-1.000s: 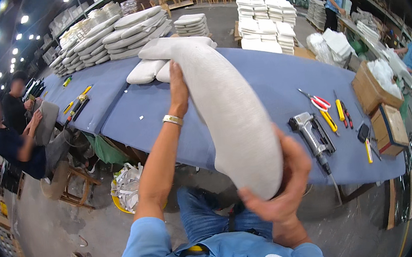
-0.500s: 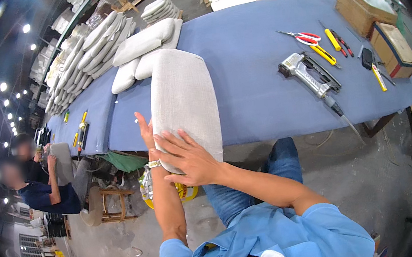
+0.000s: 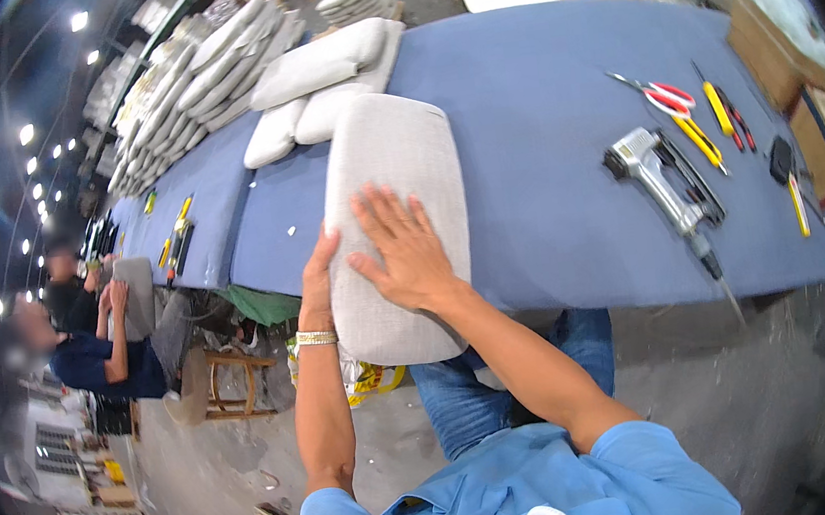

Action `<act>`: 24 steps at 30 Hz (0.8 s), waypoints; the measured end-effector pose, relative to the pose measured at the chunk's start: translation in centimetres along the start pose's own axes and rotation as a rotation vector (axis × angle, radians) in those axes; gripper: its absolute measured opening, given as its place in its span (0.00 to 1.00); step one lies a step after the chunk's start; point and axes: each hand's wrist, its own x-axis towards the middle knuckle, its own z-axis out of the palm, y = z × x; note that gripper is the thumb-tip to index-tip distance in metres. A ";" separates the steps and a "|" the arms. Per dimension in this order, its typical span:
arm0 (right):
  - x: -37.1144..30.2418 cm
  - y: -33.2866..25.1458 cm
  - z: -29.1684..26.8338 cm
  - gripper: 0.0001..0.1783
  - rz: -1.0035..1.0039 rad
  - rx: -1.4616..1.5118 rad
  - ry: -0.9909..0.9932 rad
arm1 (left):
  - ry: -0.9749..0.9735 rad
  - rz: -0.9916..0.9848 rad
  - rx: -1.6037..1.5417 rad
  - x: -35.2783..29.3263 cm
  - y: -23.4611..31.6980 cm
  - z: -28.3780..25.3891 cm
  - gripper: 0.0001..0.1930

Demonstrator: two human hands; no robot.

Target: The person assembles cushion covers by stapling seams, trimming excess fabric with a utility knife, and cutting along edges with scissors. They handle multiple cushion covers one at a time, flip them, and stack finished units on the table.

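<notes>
A light grey fabric-covered seat cushion [image 3: 386,145] lies in front of me, its near end jutting past the edge of the blue table. My left hand [image 3: 317,290] holds its left side, with the thumb along the edge and most fingers hidden. Flat on the cushion's top rests my right hand [image 3: 406,253], fingers stretched out and spread. Just beyond are more grey cushions [image 3: 312,67], some overlapping. A silver staple gun [image 3: 660,176] with a hose on its handle lies on the table to the right.
On the blue table [image 3: 534,74] are red-handled scissors [image 3: 667,98], a yellow cutter [image 3: 700,142], pliers [image 3: 735,118] and cardboard boxes [image 3: 778,48]. Tall cushion stacks [image 3: 204,88] stand far left. Two people work at left, one in a dark shirt [image 3: 91,357]; a wooden stool [image 3: 230,382] is nearby.
My right hand has slid farther up the cushion, its fingers now pointing away from me. My left hand has closed against the cushion's side. The whole view has shifted a little.
</notes>
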 end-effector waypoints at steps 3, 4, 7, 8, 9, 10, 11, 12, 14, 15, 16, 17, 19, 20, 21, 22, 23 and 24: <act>-0.2 2.3 -1.3 0.44 0.076 0.017 -0.011 | -0.047 0.102 0.250 0.2 1.4 1.9 0.39; -0.2 3.7 -1.9 0.44 0.155 0.056 -0.040 | -0.022 0.114 0.282 0.3 1.6 2.3 0.43; 2.1 8.3 -4.4 0.45 0.315 0.294 -0.069 | -0.016 0.161 0.406 -0.5 3.0 5.9 0.47; 4.3 9.5 -5.8 0.46 0.309 0.453 -0.047 | -0.047 0.194 0.454 -0.4 3.1 6.8 0.48; 7.1 9.4 -7.9 0.47 0.210 0.509 -0.012 | -0.072 0.226 0.502 -0.1 3.0 7.5 0.49; 9.6 8.1 -10.4 0.47 0.112 0.572 0.014 | -0.089 0.254 0.552 0.0 2.9 8.1 0.50; 11.2 6.3 -12.5 0.49 0.058 0.594 0.063 | -0.094 0.259 0.593 0.1 2.9 8.9 0.50; 12.8 3.9 -15.0 0.50 0.004 0.609 0.120 | -0.110 0.267 0.634 0.3 3.0 10.1 0.51; 14.6 0.7 -17.8 0.51 -0.048 0.603 0.208 | -0.163 0.294 0.677 0.6 3.3 12.3 0.51; 14.7 1.9 -16.6 0.51 -0.006 0.537 0.196 | -0.185 0.330 0.680 1.0 3.0 12.7 0.51; 15.2 5.1 -13.3 0.50 0.083 0.439 0.151 | -0.204 0.359 0.693 1.5 2.5 12.9 0.51; 14.9 7.1 -7.7 0.50 0.148 0.446 0.062 | -0.158 0.356 0.724 1.0 1.8 11.1 0.50; 13.6 10.5 -6.9 0.50 0.230 0.438 0.032 | -0.168 0.353 0.686 1.3 2.2 11.6 0.50; 12.7 11.7 -6.3 0.50 0.267 0.470 0.009 | -0.155 0.349 0.671 1.5 2.3 11.4 0.50; 12.2 13.0 -6.2 0.51 0.298 0.500 -0.016 | -0.164 0.353 0.645 1.8 2.5 11.5 0.50; 11.4 13.0 -5.9 0.51 0.337 0.545 -0.050 | -0.163 0.342 0.628 1.7 2.5 11.0 0.50; 11.0 13.0 -5.8 0.51 0.375 0.588 -0.084 | -0.163 0.332 0.610 1.6 2.6 10.7 0.50; 11.2 13.5 -6.6 0.51 0.362 0.586 -0.068 | -0.170 0.335 0.626 1.4 2.4 10.6 0.50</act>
